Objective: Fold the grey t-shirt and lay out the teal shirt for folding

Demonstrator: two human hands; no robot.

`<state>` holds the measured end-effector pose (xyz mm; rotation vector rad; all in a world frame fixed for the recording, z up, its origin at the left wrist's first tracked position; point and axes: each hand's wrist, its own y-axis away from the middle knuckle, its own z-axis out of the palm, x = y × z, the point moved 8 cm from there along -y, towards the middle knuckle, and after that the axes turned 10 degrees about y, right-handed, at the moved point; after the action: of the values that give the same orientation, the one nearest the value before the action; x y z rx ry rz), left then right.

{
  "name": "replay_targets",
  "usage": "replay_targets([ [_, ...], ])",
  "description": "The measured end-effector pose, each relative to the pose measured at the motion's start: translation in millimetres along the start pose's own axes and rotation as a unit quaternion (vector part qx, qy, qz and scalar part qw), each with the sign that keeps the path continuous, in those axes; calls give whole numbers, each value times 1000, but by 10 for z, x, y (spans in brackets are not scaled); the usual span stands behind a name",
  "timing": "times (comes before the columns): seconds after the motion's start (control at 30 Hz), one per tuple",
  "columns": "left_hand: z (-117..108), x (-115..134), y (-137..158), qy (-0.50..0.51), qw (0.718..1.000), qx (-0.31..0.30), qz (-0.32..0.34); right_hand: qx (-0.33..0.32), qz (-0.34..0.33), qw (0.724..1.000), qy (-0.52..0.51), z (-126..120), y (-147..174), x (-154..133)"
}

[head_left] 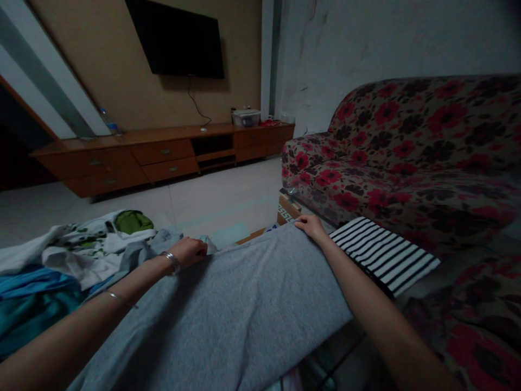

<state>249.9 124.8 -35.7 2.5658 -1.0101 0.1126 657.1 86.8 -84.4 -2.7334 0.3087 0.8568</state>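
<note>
A grey piece of clothing (252,304) made of soft knit cloth is spread out in front of me, with shallow creases running down it. At its far right corner my right hand (311,225) pinches the edge between thumb and fingers. My left hand (191,252), with bracelets on the wrist, is closed at the far left part of the same edge, and its fingertips are partly hidden. Just beyond my right forearm lies a folded black-and-white striped garment (386,252). The near end of the grey cloth runs out of view at the bottom.
A heap of clothes (81,255) in white, green and blue lies at the left. Behind the cloth stands a cardboard box (288,206). A floral sofa (407,136) fills the right side, and a low wooden cabinet (166,157) stands below a wall television (183,41).
</note>
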Motion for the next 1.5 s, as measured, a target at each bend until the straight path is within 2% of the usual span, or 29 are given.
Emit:
replay_targets([
  [0.1,-31,-5,21,-6,1000,-2,-18,4,-9,999,-36,28,-106,-13],
  [0.23,29,-93,16,-13,997,-20,-70,-12,-9,1000,-1,196,-228,-30],
  [0.33,89,-129,-16,-12,996,-18,-82,-22,-19,1000,11,260,-307,-72],
  [0.6,184,-155,-48,-1,997,-32,-72,-125,-38,991,-4,203,-318,-241],
  [0.7,182,-245,-50,25,995,-31,-93,-133,-2,986,-99,136,-217,-184],
  [0.8,190,-338,-79,42,993,-23,-112,-137,45,959,-245,139,-128,-77],
  [0.93,226,-374,-94,41,992,-18,-120,-151,25,940,-306,164,-104,-79],
  [1.0,238,-349,-74,42,992,-15,-117,-139,12,950,-278,143,-127,-118],
  [1.03,238,-336,-60,41,992,-12,-117,-123,13,965,-231,127,-145,-133],
  [1.1,227,-324,-35,37,991,-2,-129,-79,37,992,-87,98,-190,-149],
  [1.13,220,-329,-25,34,989,1,-141,-58,58,997,-12,93,-214,-157],
  [1.2,202,-342,-12,29,985,4,-168,-26,100,990,95,106,-264,-187],
  [1.3,162,-293,31,11,979,13,-204,-1,136,978,155,138,-334,-275],
  [1.4,65,-18,133,-60,974,94,-197,33,137,969,201,75,-298,-453],
  [1.5,129,521,226,-112,969,201,-94,82,40,964,250,48,-47,-844],
])
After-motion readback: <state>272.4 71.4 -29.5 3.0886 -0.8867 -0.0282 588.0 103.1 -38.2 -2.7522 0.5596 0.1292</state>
